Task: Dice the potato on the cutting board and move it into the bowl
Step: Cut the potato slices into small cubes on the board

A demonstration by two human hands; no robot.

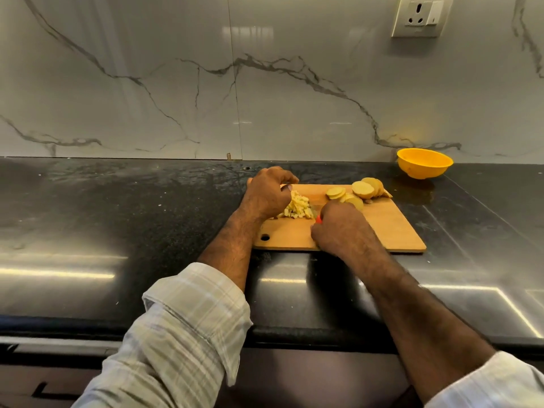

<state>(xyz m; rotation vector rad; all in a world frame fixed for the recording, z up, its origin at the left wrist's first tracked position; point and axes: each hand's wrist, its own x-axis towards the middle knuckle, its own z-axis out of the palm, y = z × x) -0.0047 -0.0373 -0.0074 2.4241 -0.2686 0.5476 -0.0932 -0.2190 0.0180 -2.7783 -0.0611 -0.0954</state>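
The right hand (338, 228) is curled around a knife handle, of which only a sliver of red (318, 219) shows at the thumb side; the blade is hidden behind the hand. The left hand (269, 192) has its fingers curled down over the diced potato (298, 207), pressing against the pile's left edge at about 9 o'clock from it. The dice lie in a pale heap on the wooden cutting board (382, 225), between the two hands. At about 2 o'clock from the right hand, round potato slices (357, 191) lean in a row along the board's far edge, uncut. The board rests on the dark glossy bench (117, 207). Well apart from it, at 2 o'clock near the marbled wall, stands the yellow bowl (424, 163). A wall socket (419, 16) sits above the bowl.
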